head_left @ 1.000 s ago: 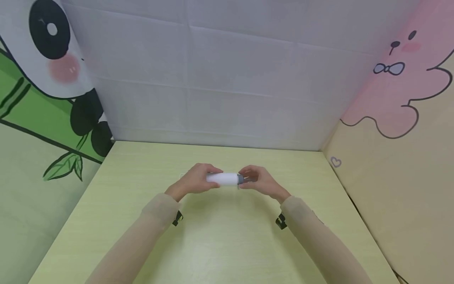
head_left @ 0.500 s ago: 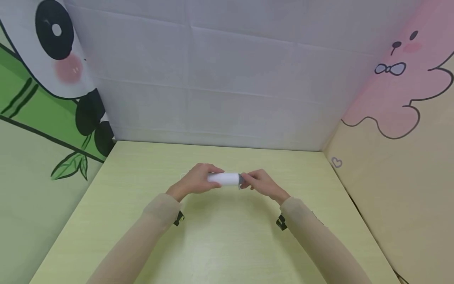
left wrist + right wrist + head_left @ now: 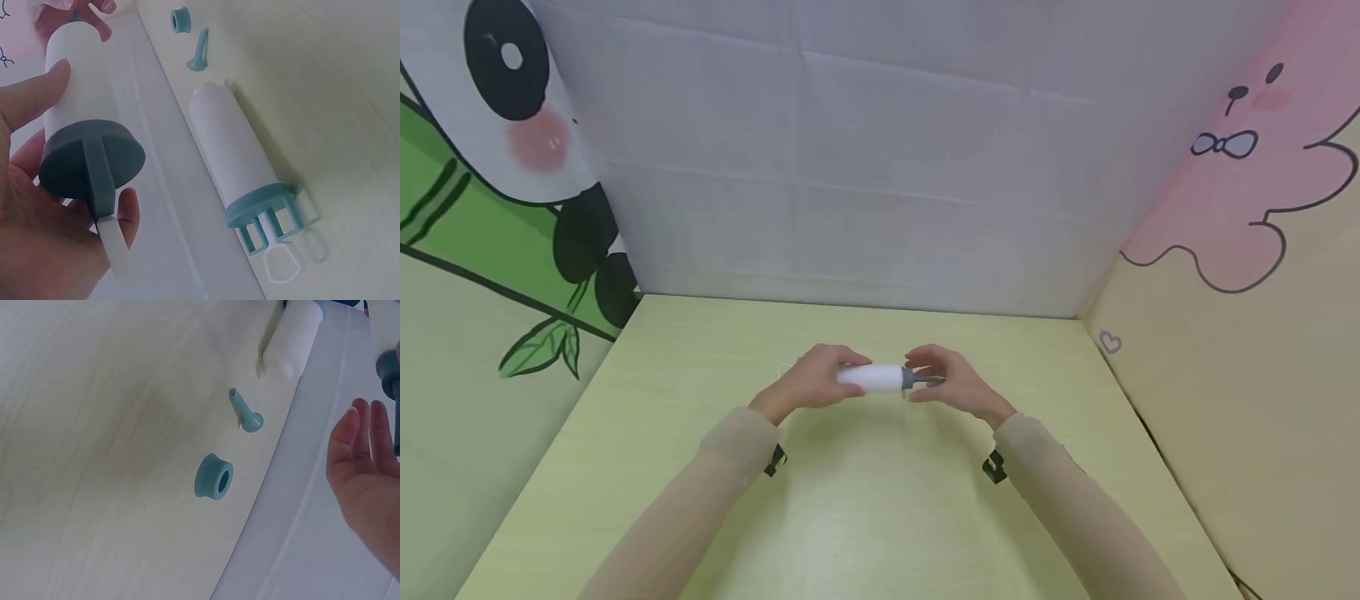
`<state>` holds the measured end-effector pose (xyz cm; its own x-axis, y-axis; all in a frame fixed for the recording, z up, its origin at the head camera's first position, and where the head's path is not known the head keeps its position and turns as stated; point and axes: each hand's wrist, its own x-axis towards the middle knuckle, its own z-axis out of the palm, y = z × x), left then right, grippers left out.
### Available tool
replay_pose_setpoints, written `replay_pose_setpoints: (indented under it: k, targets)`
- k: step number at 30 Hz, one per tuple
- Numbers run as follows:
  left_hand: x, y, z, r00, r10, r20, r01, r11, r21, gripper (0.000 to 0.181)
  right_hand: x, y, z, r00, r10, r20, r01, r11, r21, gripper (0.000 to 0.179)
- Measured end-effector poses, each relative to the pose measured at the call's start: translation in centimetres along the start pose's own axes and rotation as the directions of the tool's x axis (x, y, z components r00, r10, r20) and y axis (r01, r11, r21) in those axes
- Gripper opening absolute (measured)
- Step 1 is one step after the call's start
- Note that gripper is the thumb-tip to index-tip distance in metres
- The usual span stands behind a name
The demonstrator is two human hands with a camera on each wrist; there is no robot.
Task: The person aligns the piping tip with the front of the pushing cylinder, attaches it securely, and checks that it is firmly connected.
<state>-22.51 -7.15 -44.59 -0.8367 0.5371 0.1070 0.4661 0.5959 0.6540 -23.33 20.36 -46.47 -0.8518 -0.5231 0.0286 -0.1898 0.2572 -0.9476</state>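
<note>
My left hand (image 3: 814, 379) grips the white barrel (image 3: 874, 378) of an icing syringe, held level above the table. Its wide teal end cap (image 3: 62, 172) and white plunger handle (image 3: 115, 250) face the left wrist camera. At the other end are a grey-blue collar (image 3: 907, 378) and a narrow nozzle (image 3: 929, 379). Around that nozzle my right hand (image 3: 961, 387) is spread, its fingers and thumb apart from it. A second syringe (image 3: 228, 140) lies on the table in the left wrist view. A loose nozzle (image 3: 247, 412) and a teal collar ring (image 3: 214, 477) lie beyond its tip.
The pale wooden table (image 3: 880, 517) ends at a white sheet (image 3: 880, 167) at the back. Panels with painted cartoons (image 3: 550, 142) stand on both sides. The loose parts are not visible in the head view.
Half a second ago my right fingers were closed at the collar; now they are spread around the nozzle, as one second ago. My left hand keeps its grip on the syringe.
</note>
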Motion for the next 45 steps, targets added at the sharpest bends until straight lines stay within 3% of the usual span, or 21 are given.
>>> replay_pose_setpoints:
  k: [7,11,17,21,26,31,39,45]
  targets:
    - [0.1,-0.1,0.0,1.0,-0.007,0.002,0.007,1.0,0.007,0.039,0.2,0.4,0.4,1.0,-0.002,-0.016,0.001,0.999,-0.033,0.037]
    - [0.1,-0.2,0.0,1.0,0.001,-0.001,-0.001,1.0,0.014,0.039,0.0,0.4,0.5,0.998,0.057,-0.031,-0.06,0.994,-0.092,0.029]
    - [0.2,-0.4,0.0,1.0,0.009,-0.003,-0.009,1.0,0.005,0.039,-0.1,0.2,0.6,0.989,0.143,-0.027,-0.145,0.982,-0.123,0.044]
    - [0.2,-0.5,-0.1,1.0,0.007,-0.003,-0.007,1.0,0.012,0.038,-0.1,-0.1,0.6,0.993,0.112,-0.045,-0.117,0.983,-0.141,0.04]
    - [0.2,-0.5,-0.1,1.0,0.004,-0.006,-0.004,1.0,0.013,0.039,0.0,-0.1,0.6,0.999,0.024,-0.025,-0.025,0.998,-0.049,0.05]
    - [0.2,-0.5,-0.1,1.0,0.008,-0.005,-0.008,1.0,0.009,0.038,0.2,0.3,0.6,1.0,-0.018,0.003,0.018,1.0,0.019,0.045]
    - [0.2,-0.6,0.3,1.0,0.001,-0.003,-0.001,1.0,0.013,0.038,-0.7,-2.6,1.1,1.0,-0.014,0.001,0.014,0.999,-0.048,0.033]
    - [0.2,-0.7,0.3,1.0,0.013,-0.003,-0.013,1.0,0.015,0.038,-0.3,-1.8,0.9,0.998,0.049,0.027,-0.046,0.994,-0.101,0.031]
